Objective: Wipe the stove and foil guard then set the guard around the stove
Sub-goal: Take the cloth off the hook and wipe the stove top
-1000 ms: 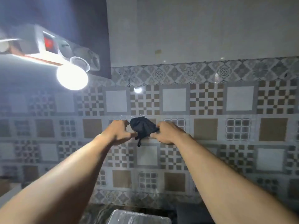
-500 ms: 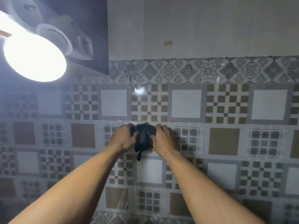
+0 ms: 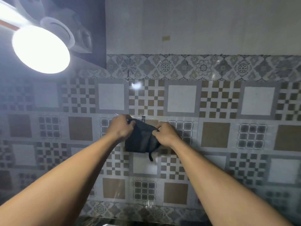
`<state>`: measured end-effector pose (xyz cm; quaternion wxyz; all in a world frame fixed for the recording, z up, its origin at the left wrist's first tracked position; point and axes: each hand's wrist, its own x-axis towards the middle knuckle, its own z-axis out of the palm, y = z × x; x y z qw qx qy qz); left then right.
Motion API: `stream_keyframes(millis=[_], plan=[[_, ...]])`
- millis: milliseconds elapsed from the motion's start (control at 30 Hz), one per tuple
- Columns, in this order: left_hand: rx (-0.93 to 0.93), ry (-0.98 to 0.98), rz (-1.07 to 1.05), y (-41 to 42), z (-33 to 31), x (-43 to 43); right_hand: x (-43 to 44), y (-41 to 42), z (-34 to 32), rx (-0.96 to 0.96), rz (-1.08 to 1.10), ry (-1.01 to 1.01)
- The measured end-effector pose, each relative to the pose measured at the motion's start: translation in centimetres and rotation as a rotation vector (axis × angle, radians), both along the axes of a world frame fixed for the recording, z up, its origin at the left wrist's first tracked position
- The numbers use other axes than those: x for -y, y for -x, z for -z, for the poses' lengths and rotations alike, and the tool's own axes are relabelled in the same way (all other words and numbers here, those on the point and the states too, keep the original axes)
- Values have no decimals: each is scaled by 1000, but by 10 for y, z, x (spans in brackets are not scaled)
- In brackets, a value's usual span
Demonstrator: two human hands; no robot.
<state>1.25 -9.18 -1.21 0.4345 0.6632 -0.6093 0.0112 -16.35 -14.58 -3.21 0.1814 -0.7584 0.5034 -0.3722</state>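
Observation:
A dark cloth [image 3: 141, 140] hangs flat against the patterned tile wall [image 3: 215, 136], just under a small hook [image 3: 143, 117]. My left hand [image 3: 121, 128] pinches its upper left corner. My right hand [image 3: 166, 134] pinches its upper right edge. A short strap dangles from the cloth's bottom. The stove is out of view. Only a sliver of shiny foil [image 3: 105, 224] shows at the bottom edge.
A bright round lamp [image 3: 40, 49] glares at the upper left under a white fixture [image 3: 65, 28]. Plain wall [image 3: 203, 25] rises above the ornamental tile border. A dark countertop strip [image 3: 146, 221] runs along the bottom edge.
The cloth has spread out and hangs lower against the wall. My hands have moved apart along its top edge. The view has tilted up, and the foil has nearly left the frame.

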Motion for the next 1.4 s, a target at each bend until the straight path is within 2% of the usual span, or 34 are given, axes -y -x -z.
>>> stream_keyframes(millis=[67, 133, 233, 433, 567, 700, 733, 833, 967, 1067, 1200, 1300, 1400], plan=[[-28, -102, 9, 9, 5, -8, -13, 12, 0, -60, -16, -127], [-139, -185, 51, 21, 12, -19, -28, 25, 0, -73, -21, -239], [-412, -295, 155, 48, 32, -37, -46, 45, 4, 9, -36, -381], [-703, -394, 319, 121, 62, -69, -58, 93, 30, 274, -143, -606], [-667, -404, 318, 158, 82, -87, -63, 132, 53, 287, -135, -602], [-756, -345, 330, 194, 110, -104, -68, 166, 70, 226, -96, -560], [-713, -323, 318, 204, 119, -110, -70, 173, 73, 188, -94, -551], [-395, -274, 236, 234, 156, -128, -75, 189, 85, 56, -102, -519], [-52, -321, 186, 271, 218, -156, -73, 201, 103, -187, -181, -449], [87, -454, 224, 293, 256, -174, -74, 204, 113, -356, -214, -350], [266, -641, 189, 309, 283, -187, -65, 197, 127, -410, -279, -232], [383, -662, 148, 311, 290, -184, -59, 190, 138, -413, -347, -120], [395, -662, 105, 311, 293, -182, -58, 192, 153, -509, -498, -66]])
